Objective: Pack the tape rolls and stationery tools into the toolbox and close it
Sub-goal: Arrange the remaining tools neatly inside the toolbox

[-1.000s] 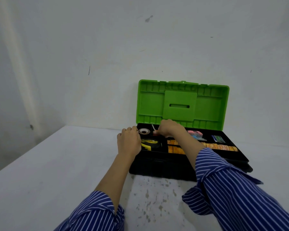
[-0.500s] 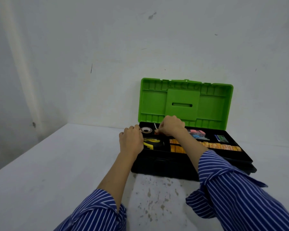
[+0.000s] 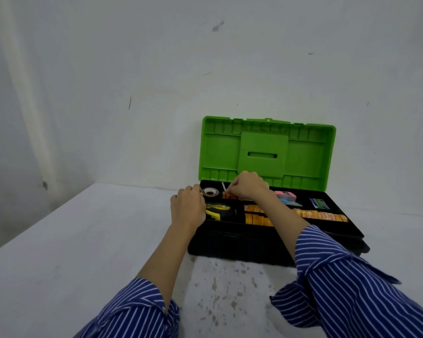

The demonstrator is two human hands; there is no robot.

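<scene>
The left hand (image 3: 187,208), fingers curled, rests on the toolbox (image 3: 242,245) left edge, likely to steady it. Beside it lies 1 tape roll (image 3: 210,192); the right hand (image 3: 247,187) pinches something small into the next compartment under the upright green lid (image 3: 266,152).

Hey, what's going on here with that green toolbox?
A person is packing the toolbox, whose green lid stands open. The right hand pinches something small over a back compartment; the left hand rests on the box's left edge beside a tape roll and a tape measure. Nothing is closed yet.
</scene>
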